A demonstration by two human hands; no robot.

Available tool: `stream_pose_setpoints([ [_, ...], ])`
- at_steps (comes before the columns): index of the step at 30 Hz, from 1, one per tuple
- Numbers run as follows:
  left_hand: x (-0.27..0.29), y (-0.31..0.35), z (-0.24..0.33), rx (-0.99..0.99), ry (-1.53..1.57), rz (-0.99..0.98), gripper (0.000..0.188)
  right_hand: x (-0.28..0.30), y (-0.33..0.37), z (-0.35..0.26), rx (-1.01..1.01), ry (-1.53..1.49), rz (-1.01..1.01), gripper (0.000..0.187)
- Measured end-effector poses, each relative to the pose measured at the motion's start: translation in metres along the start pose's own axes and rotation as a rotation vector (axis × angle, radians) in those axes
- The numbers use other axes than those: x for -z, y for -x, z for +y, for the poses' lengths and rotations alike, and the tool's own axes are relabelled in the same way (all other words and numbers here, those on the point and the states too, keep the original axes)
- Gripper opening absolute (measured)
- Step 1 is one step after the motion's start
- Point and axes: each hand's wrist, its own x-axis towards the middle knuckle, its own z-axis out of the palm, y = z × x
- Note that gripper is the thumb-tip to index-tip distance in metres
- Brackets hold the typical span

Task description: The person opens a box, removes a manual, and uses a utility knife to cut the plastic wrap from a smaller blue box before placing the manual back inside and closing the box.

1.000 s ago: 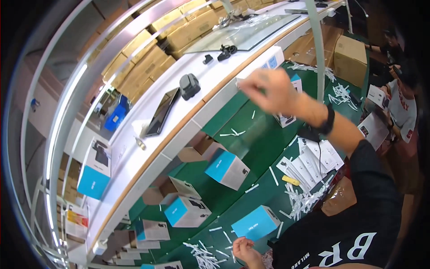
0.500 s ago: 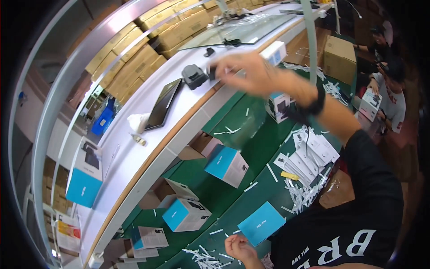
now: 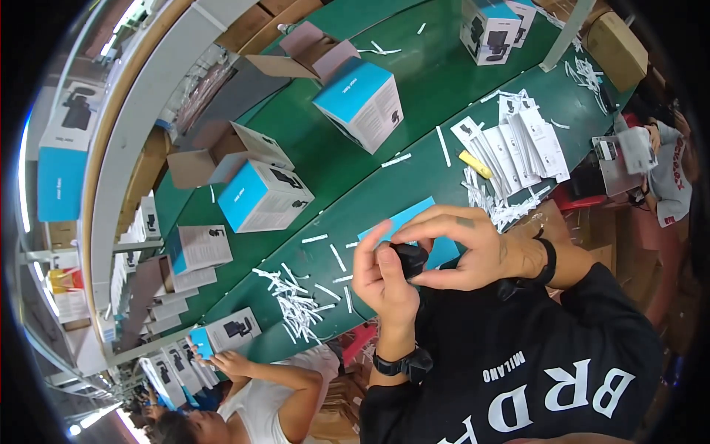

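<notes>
Both my hands are together in front of my chest, fingers wrapped round a small rounded black object [image 3: 411,258]; its exact kind is not clear. My left hand [image 3: 383,277], with a dark watch at the wrist, grips it from the left side, thumb against it. My right hand [image 3: 467,246], with a thin black wristband, curls round it from the other side, thumb and fingers bent. Behind and just beyond the hands, a blue rectangular panel [image 3: 444,251] shows, partly covered by them.
Blue-and-white printed boxes, some with open flaps, stand on the green table [image 3: 414,89], including a box [image 3: 360,103] and another box [image 3: 266,196]. White paper strips [image 3: 299,307], folded leaflets [image 3: 510,152] and a yellow cutter [image 3: 475,164] lie nearby. A co-worker's hand [image 3: 233,362] touches a box at lower left.
My right hand has come back from the raised white shelf to meet my left hand, and both now hold the black object. The view has swung down toward the green table.
</notes>
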Motion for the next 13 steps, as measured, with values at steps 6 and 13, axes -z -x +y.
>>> stream_pose_setpoints([
  [6,0.001,0.012,0.01,0.12,0.228,0.03,0.042,-0.004,0.005,0.002,0.138,0.056,-0.04,0.054],
  [13,-0.004,0.018,0.003,0.2,0.258,0.118,0.052,-0.006,0.012,0.006,0.085,0.072,-0.049,0.05],
])
